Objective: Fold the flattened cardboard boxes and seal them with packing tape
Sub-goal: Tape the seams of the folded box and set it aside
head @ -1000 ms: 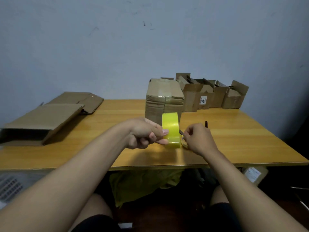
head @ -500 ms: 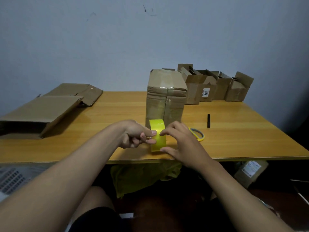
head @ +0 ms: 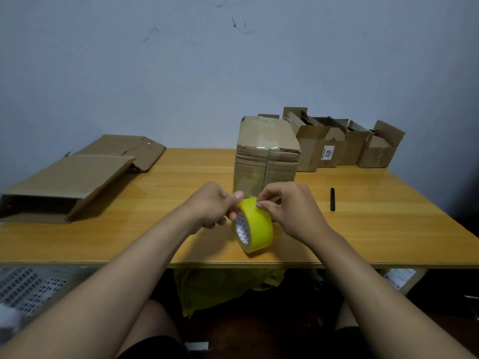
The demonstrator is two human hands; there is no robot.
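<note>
A yellow roll of packing tape [head: 256, 225] stands on edge near the front of the wooden table [head: 160, 203]. My left hand [head: 212, 206] grips the roll at its upper left, fingers curled into its core. My right hand [head: 287, 206] pinches at the top of the roll with thumb and forefinger. Just behind the hands stands a folded cardboard box [head: 267, 154], upright and sealed with clear tape. Flattened cardboard boxes [head: 70, 182] lie on the table's left side.
Several open cardboard boxes [head: 344, 143] line the back right by the wall. A black marker [head: 332, 199] lies to the right of my hands. The table's front edge is close below the tape roll. A yellow-green bag [head: 225, 286] sits under the table.
The tape roll has turned so its white core faces me on the left. My right hand moved from the roll's front to pinch at its top. The thin tape ring on the table is now hidden.
</note>
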